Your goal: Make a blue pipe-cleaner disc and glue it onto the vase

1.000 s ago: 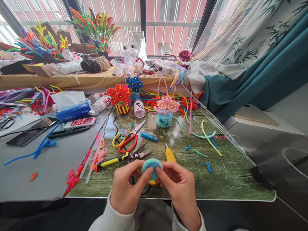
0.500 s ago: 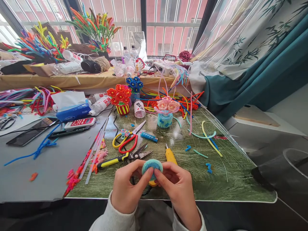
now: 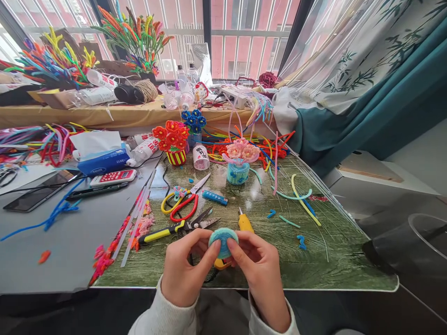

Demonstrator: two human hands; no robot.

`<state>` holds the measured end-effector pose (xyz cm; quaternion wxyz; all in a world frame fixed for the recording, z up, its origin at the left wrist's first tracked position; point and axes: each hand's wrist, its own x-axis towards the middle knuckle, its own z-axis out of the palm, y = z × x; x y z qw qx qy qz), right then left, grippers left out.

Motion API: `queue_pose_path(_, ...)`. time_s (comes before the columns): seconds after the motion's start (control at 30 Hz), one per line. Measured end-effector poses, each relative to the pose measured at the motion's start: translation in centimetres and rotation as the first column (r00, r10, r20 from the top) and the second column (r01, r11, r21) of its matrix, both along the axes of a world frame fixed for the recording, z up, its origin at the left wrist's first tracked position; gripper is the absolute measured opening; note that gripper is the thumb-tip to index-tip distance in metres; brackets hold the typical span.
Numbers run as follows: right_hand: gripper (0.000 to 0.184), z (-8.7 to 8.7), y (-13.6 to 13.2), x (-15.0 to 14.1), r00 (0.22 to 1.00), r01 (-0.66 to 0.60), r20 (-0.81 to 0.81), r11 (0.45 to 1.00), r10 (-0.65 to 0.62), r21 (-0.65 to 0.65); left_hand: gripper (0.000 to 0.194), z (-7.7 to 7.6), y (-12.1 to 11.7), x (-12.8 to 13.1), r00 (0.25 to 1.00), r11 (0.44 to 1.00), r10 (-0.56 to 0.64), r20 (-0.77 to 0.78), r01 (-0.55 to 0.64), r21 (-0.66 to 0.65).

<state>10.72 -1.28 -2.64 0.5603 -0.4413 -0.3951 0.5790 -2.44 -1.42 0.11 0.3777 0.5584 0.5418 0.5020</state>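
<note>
Between my two hands is a round disc of coiled pipe cleaner (image 3: 223, 242), blue in the middle with a pale aqua rim. My left hand (image 3: 186, 265) grips its left side, thumb on the face and fingers behind. On the other side my right hand (image 3: 260, 265) pinches it the same way. Partly hidden beneath the disc lies a yellow glue gun (image 3: 246, 223), nozzle pointing away. Black-and-yellow snips (image 3: 174, 229) lie just beyond my left hand, and red-and-yellow scissors (image 3: 185, 200) are behind them. A blue lighter (image 3: 214, 197) rests to their right.
Pipe-cleaner flower pots stand at the back: red (image 3: 174, 144), blue (image 3: 194, 125) and pink in an aqua pot (image 3: 238, 173). A white cup (image 3: 201, 157) is among them. Loose pipe cleaners (image 3: 303, 200) lie right. Clear glue sticks (image 3: 134, 228), a calculator (image 3: 113, 177) and a tablet (image 3: 38, 190) lie left.
The disc has shifted slightly right and up in my hands, and my thumbs sit a little farther apart on its face. The view has moved slightly.
</note>
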Motion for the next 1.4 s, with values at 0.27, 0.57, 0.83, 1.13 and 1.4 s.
queue_pose_path(0.27,0.018,0.00,0.10,0.28,1.000,-0.011,-0.019,1.000,0.012,0.015,0.011,0.06,0.11,0.24,0.994,0.998,0.055,0.093,-0.052,-0.042)
queue_pose_path(0.57,0.019,0.00,0.20,0.10,0.999,-0.027,-0.018,0.999,0.028,0.024,0.010,0.12,0.09,0.15,0.994,0.997,0.064,0.091,-0.060,-0.049)
queue_pose_path(0.83,0.019,0.21,0.09,0.28,0.999,-0.041,0.003,0.999,0.041,0.024,0.010,0.32,0.05,0.10,0.998,0.999,0.047,0.042,-0.046,-0.020)
queue_pose_path(1.13,0.017,0.04,0.04,0.26,0.999,-0.044,0.016,0.999,0.043,0.027,0.009,0.21,0.04,0.01,0.999,0.999,0.045,0.030,-0.045,-0.017)
queue_pose_path(1.4,0.015,0.45,0.25,0.33,0.999,-0.028,0.034,0.999,0.027,0.021,0.012,-0.02,0.03,-0.23,0.998,1.000,0.005,-0.064,-0.004,0.009)
